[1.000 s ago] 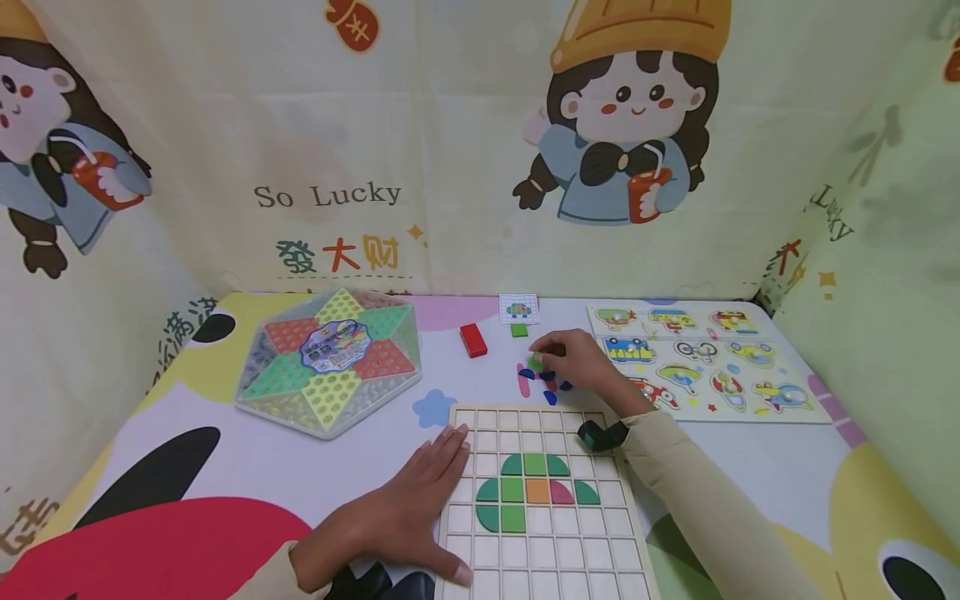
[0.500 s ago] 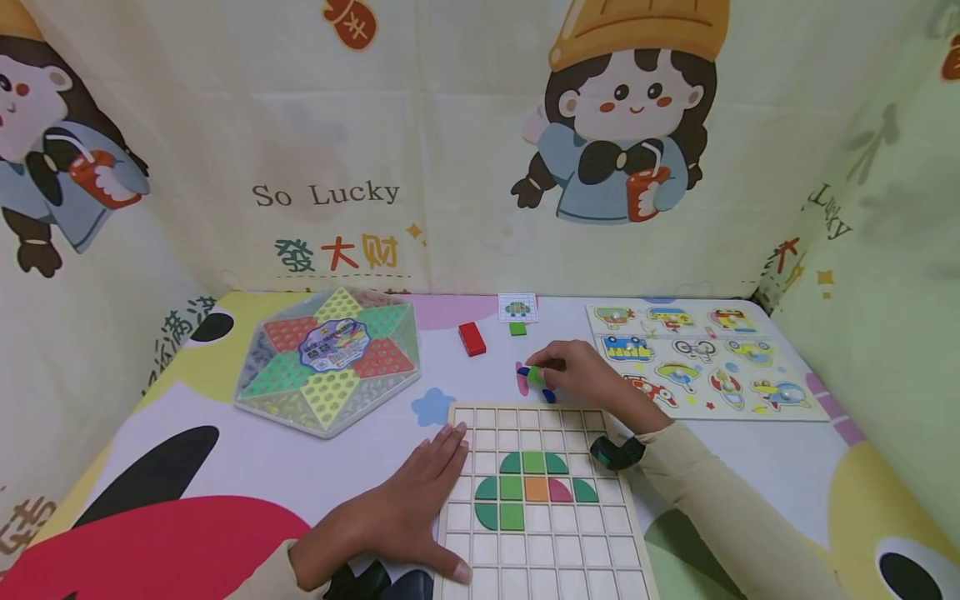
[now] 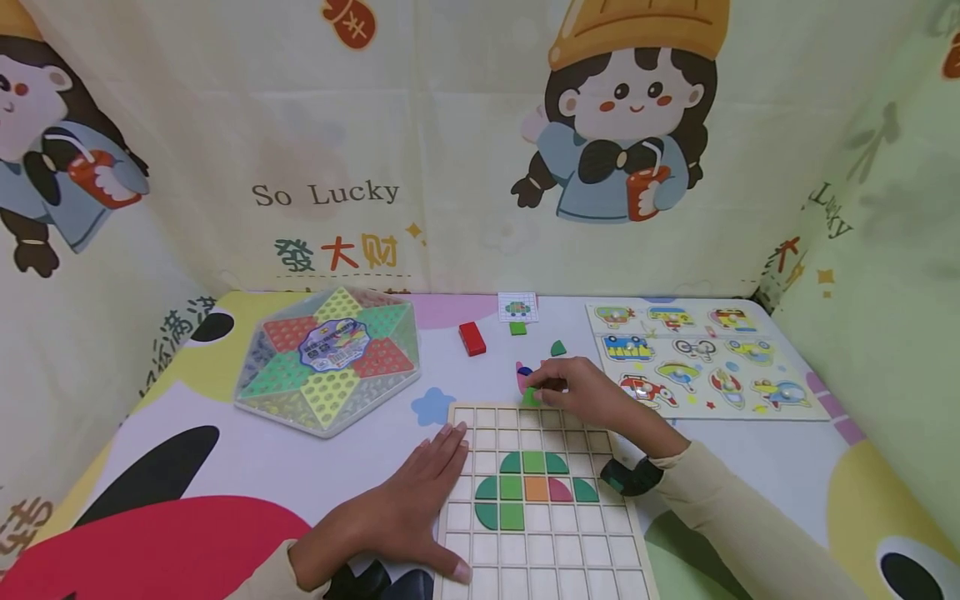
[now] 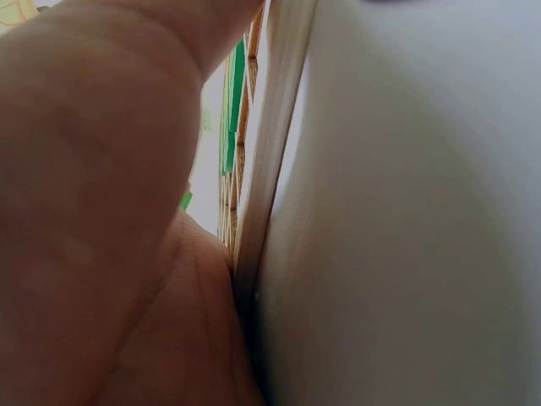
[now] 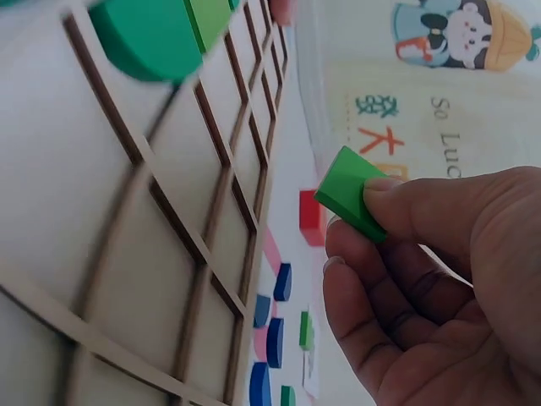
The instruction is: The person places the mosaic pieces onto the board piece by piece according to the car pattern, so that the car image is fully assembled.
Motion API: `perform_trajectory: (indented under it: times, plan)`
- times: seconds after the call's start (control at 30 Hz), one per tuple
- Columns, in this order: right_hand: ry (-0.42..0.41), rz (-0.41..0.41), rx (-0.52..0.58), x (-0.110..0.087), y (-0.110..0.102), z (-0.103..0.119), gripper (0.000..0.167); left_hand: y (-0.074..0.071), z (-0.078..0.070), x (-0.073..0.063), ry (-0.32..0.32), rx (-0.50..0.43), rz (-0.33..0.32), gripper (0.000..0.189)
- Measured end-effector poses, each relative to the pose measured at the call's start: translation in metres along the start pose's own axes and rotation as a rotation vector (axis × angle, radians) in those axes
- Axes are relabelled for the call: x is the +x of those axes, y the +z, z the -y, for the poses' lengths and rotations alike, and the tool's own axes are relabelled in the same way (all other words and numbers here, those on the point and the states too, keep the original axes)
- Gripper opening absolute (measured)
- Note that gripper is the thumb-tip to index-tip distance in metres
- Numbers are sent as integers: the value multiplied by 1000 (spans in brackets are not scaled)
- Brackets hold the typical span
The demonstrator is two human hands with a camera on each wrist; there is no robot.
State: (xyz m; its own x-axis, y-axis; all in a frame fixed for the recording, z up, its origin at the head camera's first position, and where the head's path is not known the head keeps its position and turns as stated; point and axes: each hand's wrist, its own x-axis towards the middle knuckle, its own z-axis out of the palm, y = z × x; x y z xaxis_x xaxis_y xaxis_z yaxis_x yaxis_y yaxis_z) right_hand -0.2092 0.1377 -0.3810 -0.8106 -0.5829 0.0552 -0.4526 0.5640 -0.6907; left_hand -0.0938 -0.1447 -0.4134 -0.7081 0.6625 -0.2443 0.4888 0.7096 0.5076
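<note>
My left hand [image 3: 405, 500] lies with fingers straight along the left edge of a wooden grid board [image 3: 562, 550]. In the left wrist view, the thumb and palm are against the board's rim. My right hand [image 3: 588, 392] pinches a light green square tile [image 5: 351, 186] between thumb and fingers, just above the board's far edge. Set in the grid are green squares [image 3: 512, 517], dark green quarter-rounds [image 3: 487, 517], an orange square [image 3: 536, 489] and a pinkish-red quarter-round [image 3: 559, 491]. Loose blue pieces [image 5: 275, 342] lie beyond the board, partly hidden by the right hand in the head view.
Behind the board lie a red block [image 3: 472, 339], a small pattern card [image 3: 517, 307], a green square [image 3: 518, 329] and a dark green quarter-round [image 3: 558, 348]. A hexagonal game box [image 3: 330, 408] stands at left. A vehicle puzzle board [image 3: 697, 400] lies at right.
My right hand has come from the loose pieces toward the board's far edge with the green tile. A dark green quarter-round behind it now shows. The left hand stays put.
</note>
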Motion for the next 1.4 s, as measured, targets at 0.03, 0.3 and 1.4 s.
perform_trajectory:
  times: [0.03,0.3,1.4]
  plan:
    - [-6,7,10,-3,1,1,18,0,0,0,0,0,-1,127]
    - [-23,73,57,-21,7,3,18,0,-1,1,-13,-8,6,128]
    - [-94,309,199,-70,28,28,18,1,-2,-2,6,-9,-10,126]
